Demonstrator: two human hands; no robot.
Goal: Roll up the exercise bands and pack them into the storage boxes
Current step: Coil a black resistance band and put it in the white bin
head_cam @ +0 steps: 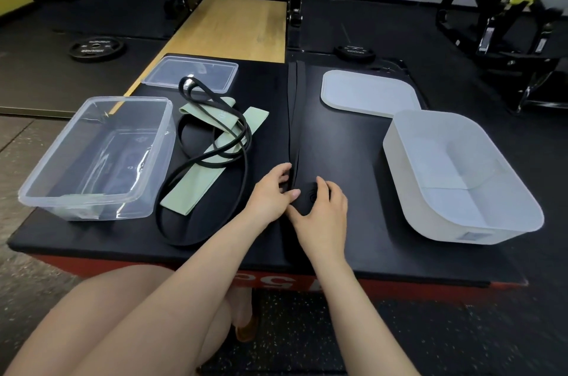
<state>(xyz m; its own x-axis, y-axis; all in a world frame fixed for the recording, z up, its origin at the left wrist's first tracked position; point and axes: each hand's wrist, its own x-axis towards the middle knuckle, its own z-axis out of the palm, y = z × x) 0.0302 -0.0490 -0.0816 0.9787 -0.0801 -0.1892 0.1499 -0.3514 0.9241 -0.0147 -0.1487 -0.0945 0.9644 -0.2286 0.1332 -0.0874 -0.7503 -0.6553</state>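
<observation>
You're rolling a wide black band [292, 117] laid flat and straight down the middle of the black table [347, 142], so it feeds evenly into the roll. Your right hand [322, 209] curls round the small roll [309, 198] at the near end, fingers over the top to keep it tight. Your left hand [272, 191] pinches the band's edge just beside the roll, guiding it so the layers line up. Most of the band is unrolled, running away from you.

Thin black loop band [242, 142] and green band [212, 145] lie tangled to the left, not rolled yet. Clear box [95, 157] far left, lid [192, 74] behind it. White box [455, 172] on the right, its lid [365, 92] behind. Both open, ready for packing.
</observation>
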